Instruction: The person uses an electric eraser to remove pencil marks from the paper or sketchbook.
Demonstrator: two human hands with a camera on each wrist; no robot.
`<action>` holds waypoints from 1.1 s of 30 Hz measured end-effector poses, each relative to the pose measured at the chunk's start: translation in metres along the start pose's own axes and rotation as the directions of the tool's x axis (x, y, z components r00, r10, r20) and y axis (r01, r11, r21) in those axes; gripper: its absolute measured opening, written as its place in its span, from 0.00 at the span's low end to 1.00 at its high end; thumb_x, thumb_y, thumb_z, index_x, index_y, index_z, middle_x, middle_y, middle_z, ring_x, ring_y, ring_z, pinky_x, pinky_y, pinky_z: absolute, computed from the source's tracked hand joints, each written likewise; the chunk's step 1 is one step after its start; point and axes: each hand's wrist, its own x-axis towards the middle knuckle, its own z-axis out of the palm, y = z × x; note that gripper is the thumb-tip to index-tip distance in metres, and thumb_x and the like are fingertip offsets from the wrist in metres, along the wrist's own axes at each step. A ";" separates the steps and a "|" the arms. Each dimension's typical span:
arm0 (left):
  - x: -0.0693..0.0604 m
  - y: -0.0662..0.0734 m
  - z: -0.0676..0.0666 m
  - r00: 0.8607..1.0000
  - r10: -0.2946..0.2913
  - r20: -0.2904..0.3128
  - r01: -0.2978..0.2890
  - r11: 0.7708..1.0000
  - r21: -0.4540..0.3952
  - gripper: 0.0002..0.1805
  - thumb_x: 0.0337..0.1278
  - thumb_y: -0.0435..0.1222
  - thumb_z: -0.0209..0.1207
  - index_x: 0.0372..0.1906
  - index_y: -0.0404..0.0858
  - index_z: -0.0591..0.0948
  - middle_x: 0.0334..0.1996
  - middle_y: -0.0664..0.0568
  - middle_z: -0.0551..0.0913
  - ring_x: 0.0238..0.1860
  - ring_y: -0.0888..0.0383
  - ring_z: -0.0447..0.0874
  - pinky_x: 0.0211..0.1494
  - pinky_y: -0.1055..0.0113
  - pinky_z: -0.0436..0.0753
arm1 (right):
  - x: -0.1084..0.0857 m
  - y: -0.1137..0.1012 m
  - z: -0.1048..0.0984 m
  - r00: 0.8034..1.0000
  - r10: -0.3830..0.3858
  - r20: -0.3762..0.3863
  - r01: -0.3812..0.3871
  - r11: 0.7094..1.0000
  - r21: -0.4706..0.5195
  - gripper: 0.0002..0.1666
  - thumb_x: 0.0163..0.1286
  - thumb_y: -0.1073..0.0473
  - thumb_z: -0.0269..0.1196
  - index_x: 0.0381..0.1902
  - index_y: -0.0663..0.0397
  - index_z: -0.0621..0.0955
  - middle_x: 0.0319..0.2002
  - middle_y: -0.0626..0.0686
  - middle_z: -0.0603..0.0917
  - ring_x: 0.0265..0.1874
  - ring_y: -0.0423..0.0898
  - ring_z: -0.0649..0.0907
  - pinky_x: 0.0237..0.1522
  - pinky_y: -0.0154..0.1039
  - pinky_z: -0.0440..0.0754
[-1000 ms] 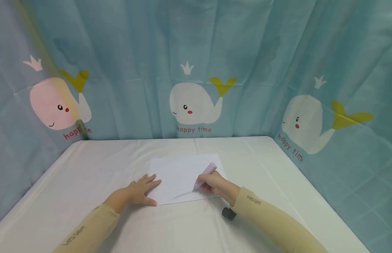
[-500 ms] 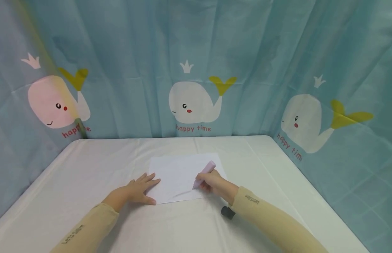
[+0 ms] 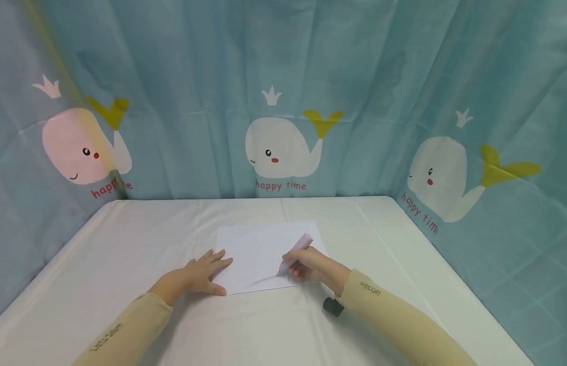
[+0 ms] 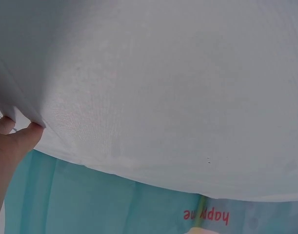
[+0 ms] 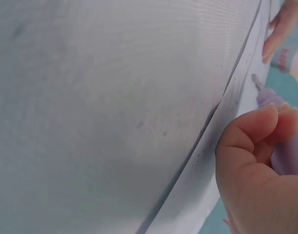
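Near right on the paper, my right hand pinches a likely light, stiff marker suitably low; left hand spread.

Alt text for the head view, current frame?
A right hand has a lilac pen in its grip over white paper on a white table; the left hand rests at the paper's left edge. Blue whale-print curtains hang behind.

Head view: the right hand covers part of the pen. The lower edge cuts off the left sleeve and right sleeve; the latter partly hides a black object. Left wrist view: the left edge crops the left hand.
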 end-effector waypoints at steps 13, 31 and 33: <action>0.000 -0.001 0.000 1.000 0.009 0.007 -0.009 1.000 -0.006 0.50 0.47 0.55 0.69 0.71 0.35 0.64 0.73 0.33 0.53 0.72 0.29 0.41 0.63 0.26 0.45 | -0.003 -0.002 0.002 1.000 -0.028 0.000 0.028 0.999 -0.023 0.10 0.57 0.65 0.63 0.37 0.65 0.77 0.21 0.54 0.79 0.18 0.43 0.77 0.23 0.33 0.76; -0.001 0.000 -0.002 1.000 0.006 0.011 -0.006 1.000 -0.004 0.49 0.48 0.54 0.69 0.71 0.35 0.64 0.73 0.32 0.53 0.72 0.29 0.41 0.63 0.25 0.45 | 0.002 0.001 0.008 0.993 -0.028 -0.115 0.019 0.997 -0.077 0.10 0.55 0.66 0.61 0.35 0.66 0.78 0.18 0.53 0.78 0.14 0.40 0.73 0.20 0.30 0.72; -0.001 0.000 -0.001 1.000 0.009 0.011 -0.009 1.000 -0.005 0.49 0.48 0.54 0.69 0.71 0.35 0.64 0.73 0.32 0.53 0.72 0.28 0.41 0.63 0.25 0.45 | 0.002 0.001 0.008 0.993 -0.027 -0.113 0.019 0.997 -0.069 0.10 0.55 0.66 0.61 0.35 0.66 0.78 0.18 0.53 0.78 0.14 0.40 0.73 0.20 0.29 0.72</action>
